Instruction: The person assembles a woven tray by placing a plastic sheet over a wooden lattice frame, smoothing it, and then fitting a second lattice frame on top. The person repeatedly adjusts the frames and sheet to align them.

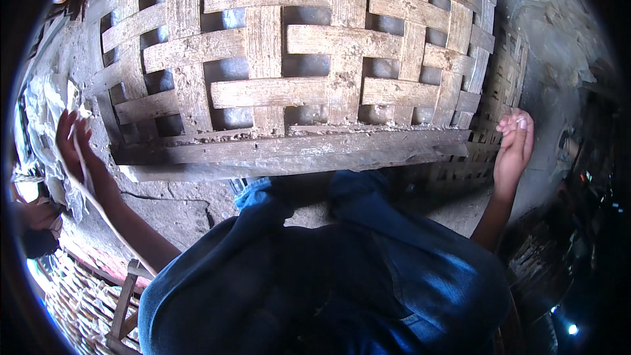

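A large woven panel of flat bamboo-like strips (pixel 263 39) stands in front of my knees, with a wooden bar (pixel 296 148) along its near edge. Off its left side is my left hand (pixel 82 154), raised with the fingers slightly bent. A thin pale strip (pixel 118 233) passes between thumb and fingers and trails down beside my forearm. Past the panel's right edge, my right hand (pixel 514 141) has its fingers curled in and the thumb pressed against them. Anything inside that grip is hidden. Neither hand touches the panel.
My bent knees in blue jeans (pixel 420 250) fill the lower middle. Crumpled clear plastic (pixel 552 33) lies at right, more plastic (pixel 49 118) at left. Another woven panel (pixel 503 85) leans behind at right. A wooden frame (pixel 125 302) stands lower left, near another person (pixel 39 223).
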Demonstrator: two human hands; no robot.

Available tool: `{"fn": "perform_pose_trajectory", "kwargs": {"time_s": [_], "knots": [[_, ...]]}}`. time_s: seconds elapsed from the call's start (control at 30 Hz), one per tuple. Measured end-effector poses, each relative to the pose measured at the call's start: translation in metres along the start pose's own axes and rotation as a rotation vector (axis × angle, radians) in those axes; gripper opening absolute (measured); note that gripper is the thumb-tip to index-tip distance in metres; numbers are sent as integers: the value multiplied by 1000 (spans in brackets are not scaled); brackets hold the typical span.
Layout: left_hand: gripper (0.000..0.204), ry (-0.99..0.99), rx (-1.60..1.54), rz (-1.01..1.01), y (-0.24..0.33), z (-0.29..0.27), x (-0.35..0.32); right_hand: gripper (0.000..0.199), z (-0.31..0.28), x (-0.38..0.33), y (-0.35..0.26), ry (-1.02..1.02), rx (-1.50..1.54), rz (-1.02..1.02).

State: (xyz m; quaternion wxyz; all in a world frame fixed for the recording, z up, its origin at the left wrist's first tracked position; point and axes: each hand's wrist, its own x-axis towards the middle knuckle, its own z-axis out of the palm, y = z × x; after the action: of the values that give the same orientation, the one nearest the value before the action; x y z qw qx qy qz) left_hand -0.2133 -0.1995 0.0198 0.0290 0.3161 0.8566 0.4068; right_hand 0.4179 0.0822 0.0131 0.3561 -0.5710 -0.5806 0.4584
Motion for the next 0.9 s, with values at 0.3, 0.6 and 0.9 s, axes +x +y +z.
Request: {"fn": "perform_pose_trajectory", "kwargs": {"time_s": [0.3, 0.6, 0.9], "knots": [[46, -181, 189, 24, -11, 24, -15, 34, -29, -5, 36, 285, -778, -191], [46, -151, 212, 23, -28, 21, -12, 37, 96, -28, -58, -101, -604, -668], [44, -200, 224, -26, -17, 22, -13, 27, 149, -60, -59, -606, -746, -794]]}}
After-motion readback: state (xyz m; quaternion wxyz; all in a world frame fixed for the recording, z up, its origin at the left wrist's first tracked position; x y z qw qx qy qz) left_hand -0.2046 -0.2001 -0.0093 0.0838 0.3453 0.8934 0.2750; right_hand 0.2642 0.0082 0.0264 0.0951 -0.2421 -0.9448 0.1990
